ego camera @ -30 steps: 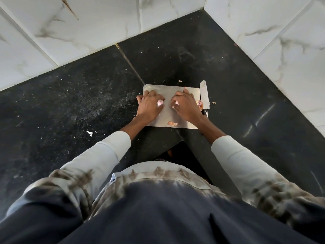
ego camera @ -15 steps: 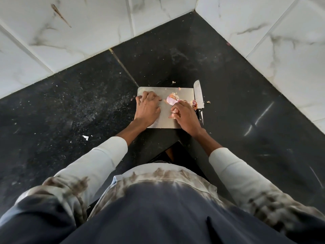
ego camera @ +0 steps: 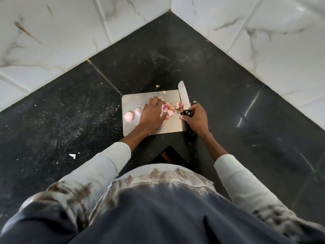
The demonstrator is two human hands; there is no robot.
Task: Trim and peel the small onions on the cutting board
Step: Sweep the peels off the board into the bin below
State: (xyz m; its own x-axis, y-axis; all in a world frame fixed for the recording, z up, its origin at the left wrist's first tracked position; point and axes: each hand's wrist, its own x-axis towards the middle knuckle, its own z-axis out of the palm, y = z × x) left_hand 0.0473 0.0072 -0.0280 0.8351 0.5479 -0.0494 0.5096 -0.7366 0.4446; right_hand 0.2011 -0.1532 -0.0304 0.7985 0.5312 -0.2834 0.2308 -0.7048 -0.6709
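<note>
Since half a second ago the right hand has left the onions and now clenches the knife handle at the right edge of the cutting board. Dark surface lies open around the board, walled by white tiles above. Left hand rests flat, fingers released, touching the peels mid-board. Two peeled onions sit just left of it.
</note>
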